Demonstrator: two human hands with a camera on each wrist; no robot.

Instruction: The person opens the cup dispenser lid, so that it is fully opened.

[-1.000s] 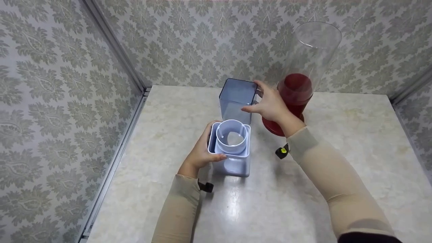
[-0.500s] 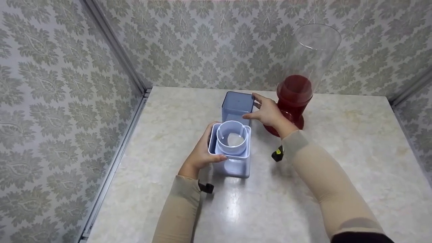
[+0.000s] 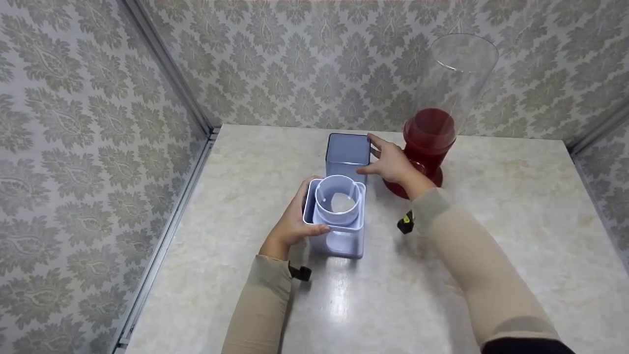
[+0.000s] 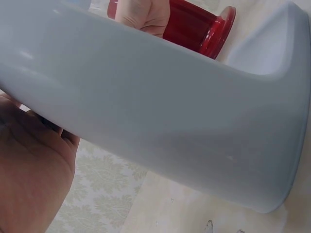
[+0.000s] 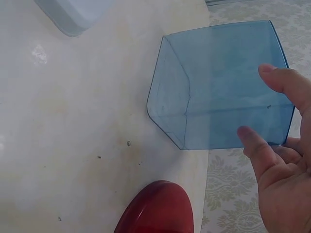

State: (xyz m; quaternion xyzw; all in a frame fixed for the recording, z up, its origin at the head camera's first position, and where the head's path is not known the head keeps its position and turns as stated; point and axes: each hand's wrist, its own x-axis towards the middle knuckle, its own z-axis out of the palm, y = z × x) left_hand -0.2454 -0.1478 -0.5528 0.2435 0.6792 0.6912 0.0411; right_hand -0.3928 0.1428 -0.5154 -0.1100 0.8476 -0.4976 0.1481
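My left hand [image 3: 294,216] grips the square top collar of a pale lilac dispenser stand [image 3: 339,245], thumb on the near side and fingers around the left. A round open ring [image 3: 337,202] sits inside that collar. In the left wrist view, the stand's smooth wall [image 4: 146,92] fills most of the picture. Behind the stand, my right hand [image 3: 390,160] holds a see-through blue square container [image 3: 348,147] by its upper right side. In the right wrist view, thumb and fingertips lie on the walls of this container [image 5: 228,87] near its rim, its base low by the tabletop.
A red pedestal [image 3: 428,140] topped by a tall clear cylinder [image 3: 454,83] stands just right of my right hand. The pale marbled table [image 3: 516,236] meets patterned wall panels [image 3: 275,59] at the back and sides. Small specks dot the tabletop near the container.
My right hand has brought the blue container down toward the table behind the stand, then shifted it slightly right. My left hand and the stand have stayed in place.
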